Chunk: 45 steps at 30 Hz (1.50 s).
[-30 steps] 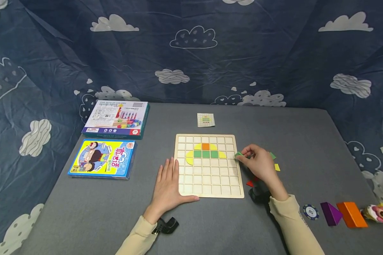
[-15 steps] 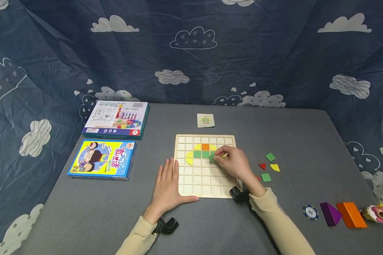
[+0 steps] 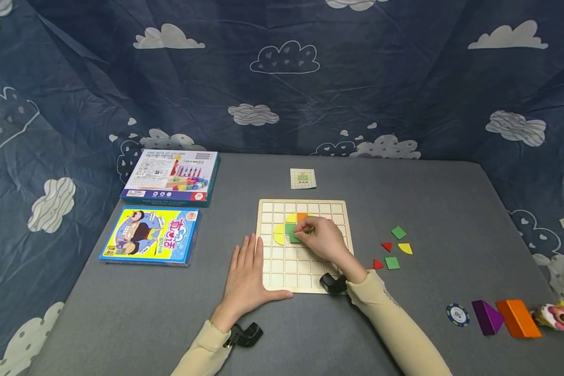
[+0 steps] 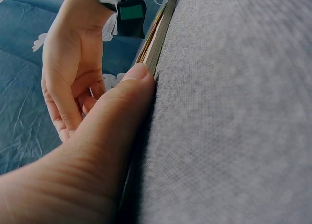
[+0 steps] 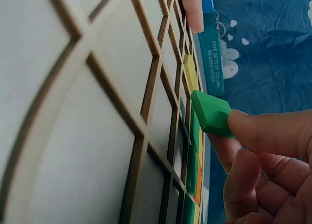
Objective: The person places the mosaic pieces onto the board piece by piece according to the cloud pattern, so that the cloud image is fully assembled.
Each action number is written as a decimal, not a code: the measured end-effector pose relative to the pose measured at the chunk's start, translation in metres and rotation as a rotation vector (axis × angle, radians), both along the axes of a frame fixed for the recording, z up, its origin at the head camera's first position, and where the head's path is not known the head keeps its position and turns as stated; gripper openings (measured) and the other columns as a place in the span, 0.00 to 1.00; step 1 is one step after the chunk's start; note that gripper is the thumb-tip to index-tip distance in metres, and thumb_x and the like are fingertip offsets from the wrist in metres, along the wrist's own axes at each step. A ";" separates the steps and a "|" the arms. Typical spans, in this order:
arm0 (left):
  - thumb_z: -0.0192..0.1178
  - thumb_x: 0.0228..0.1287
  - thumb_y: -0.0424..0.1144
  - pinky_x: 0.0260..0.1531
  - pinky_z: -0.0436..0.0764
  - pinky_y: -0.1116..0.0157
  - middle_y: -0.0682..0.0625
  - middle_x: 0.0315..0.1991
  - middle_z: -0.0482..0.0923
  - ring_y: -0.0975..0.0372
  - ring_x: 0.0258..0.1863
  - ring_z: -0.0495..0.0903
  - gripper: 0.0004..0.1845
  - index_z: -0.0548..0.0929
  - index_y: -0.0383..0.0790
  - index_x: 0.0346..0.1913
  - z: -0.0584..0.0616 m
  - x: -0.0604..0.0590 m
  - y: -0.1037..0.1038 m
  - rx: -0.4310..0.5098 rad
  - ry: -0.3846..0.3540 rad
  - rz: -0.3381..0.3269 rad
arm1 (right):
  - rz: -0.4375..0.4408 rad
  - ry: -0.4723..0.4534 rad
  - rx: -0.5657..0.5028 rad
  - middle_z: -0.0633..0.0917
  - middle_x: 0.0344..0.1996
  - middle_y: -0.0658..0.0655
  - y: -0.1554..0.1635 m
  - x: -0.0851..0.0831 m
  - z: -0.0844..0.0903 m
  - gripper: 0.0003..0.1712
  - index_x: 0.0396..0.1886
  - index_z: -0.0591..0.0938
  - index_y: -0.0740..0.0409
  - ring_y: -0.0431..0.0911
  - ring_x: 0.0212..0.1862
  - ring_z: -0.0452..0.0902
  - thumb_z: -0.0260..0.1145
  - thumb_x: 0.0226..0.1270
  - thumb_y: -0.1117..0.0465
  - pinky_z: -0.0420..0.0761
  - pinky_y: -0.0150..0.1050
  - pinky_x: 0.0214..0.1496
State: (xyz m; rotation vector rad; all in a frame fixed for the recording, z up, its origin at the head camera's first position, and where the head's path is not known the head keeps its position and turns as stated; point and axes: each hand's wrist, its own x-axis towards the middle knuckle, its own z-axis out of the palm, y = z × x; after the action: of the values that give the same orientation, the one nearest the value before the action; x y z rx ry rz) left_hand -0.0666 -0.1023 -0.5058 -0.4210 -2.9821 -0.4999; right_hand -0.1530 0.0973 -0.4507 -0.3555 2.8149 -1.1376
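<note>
A green square tile [image 3: 295,237] is pinched between the thumb and fingertips of the right hand [image 3: 324,241]; in the right wrist view the tile [image 5: 211,113] is seen tilted, one corner down, just above the cells of the wooden grid board [image 3: 274,271], below the row of green tiles already seated there. Whether the tile touches the board cannot be told. The left hand [image 3: 246,277] is laid flat on the grey table [image 3: 122,313], fingers straight, with the thumb pressed against the board's near-left edge [image 4: 156,48]. A yellow half-circle [image 3: 279,234] and an orange tile [image 3: 302,216] are seated in the board's upper rows.

To the right of the board, loose pieces are recorded: two green squares [image 3: 398,232], two red triangles [image 3: 386,246] and a yellow quarter piece [image 3: 405,248]. A small pattern card [image 3: 303,178] lies beyond the board. Two boxes [image 3: 171,176] are noted at far left, and a poker chip [image 3: 458,314], purple block [image 3: 486,316] and orange block [image 3: 517,317] at near right.
</note>
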 end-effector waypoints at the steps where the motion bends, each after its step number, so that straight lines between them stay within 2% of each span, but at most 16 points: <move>1: 0.57 0.33 0.82 0.68 0.41 0.50 0.35 0.73 0.43 0.48 0.73 0.39 0.74 0.47 0.29 0.73 0.000 0.000 0.000 -0.001 -0.004 0.000 | 0.000 -0.008 0.002 0.83 0.25 0.47 -0.001 0.000 0.000 0.03 0.29 0.85 0.53 0.41 0.22 0.71 0.71 0.58 0.60 0.69 0.38 0.26; 10: 0.57 0.33 0.82 0.68 0.42 0.50 0.35 0.73 0.45 0.48 0.72 0.40 0.74 0.47 0.28 0.73 -0.001 0.000 0.000 0.003 0.014 -0.007 | 0.018 -0.044 -0.005 0.82 0.24 0.45 -0.007 0.001 -0.005 0.03 0.30 0.85 0.52 0.40 0.23 0.73 0.72 0.58 0.60 0.70 0.38 0.28; 18: 0.56 0.33 0.82 0.68 0.40 0.51 0.35 0.73 0.44 0.49 0.73 0.39 0.74 0.46 0.29 0.73 -0.001 0.000 0.000 -0.005 -0.005 -0.003 | 0.031 0.020 0.057 0.82 0.24 0.44 -0.008 0.003 -0.008 0.04 0.30 0.86 0.51 0.39 0.27 0.75 0.73 0.56 0.58 0.73 0.39 0.31; 23: 0.55 0.33 0.83 0.68 0.42 0.50 0.34 0.73 0.45 0.47 0.72 0.41 0.74 0.48 0.28 0.73 -0.001 -0.001 0.000 -0.010 0.018 -0.013 | 0.041 0.072 0.087 0.81 0.26 0.46 -0.009 0.004 -0.009 0.04 0.29 0.87 0.52 0.41 0.30 0.76 0.74 0.54 0.59 0.74 0.41 0.33; 29: 0.56 0.33 0.83 0.68 0.42 0.50 0.34 0.73 0.45 0.48 0.72 0.41 0.74 0.47 0.28 0.73 -0.001 -0.001 -0.001 -0.007 0.016 -0.009 | 0.045 0.095 0.110 0.81 0.25 0.46 -0.010 0.002 -0.008 0.02 0.29 0.87 0.54 0.41 0.29 0.76 0.73 0.56 0.61 0.74 0.40 0.30; 35: 0.55 0.33 0.83 0.68 0.42 0.50 0.35 0.73 0.45 0.48 0.72 0.40 0.74 0.47 0.29 0.73 -0.001 0.000 -0.001 -0.014 0.013 -0.008 | 0.037 0.119 0.155 0.80 0.21 0.45 -0.012 0.001 -0.006 0.02 0.25 0.86 0.53 0.39 0.24 0.74 0.72 0.55 0.61 0.71 0.37 0.23; 45: 0.56 0.34 0.82 0.67 0.45 0.48 0.33 0.72 0.47 0.46 0.72 0.43 0.73 0.50 0.26 0.72 -0.001 0.000 0.000 0.004 0.049 -0.016 | 0.033 0.092 0.180 0.78 0.19 0.44 -0.012 0.000 -0.005 0.04 0.24 0.85 0.52 0.39 0.21 0.71 0.73 0.54 0.61 0.69 0.36 0.21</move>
State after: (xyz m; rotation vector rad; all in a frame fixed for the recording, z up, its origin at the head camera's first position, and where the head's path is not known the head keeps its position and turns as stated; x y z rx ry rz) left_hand -0.0662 -0.1027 -0.5071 -0.4501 -2.9330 -0.4894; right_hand -0.1528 0.0852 -0.4557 -0.4479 2.9493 -0.8735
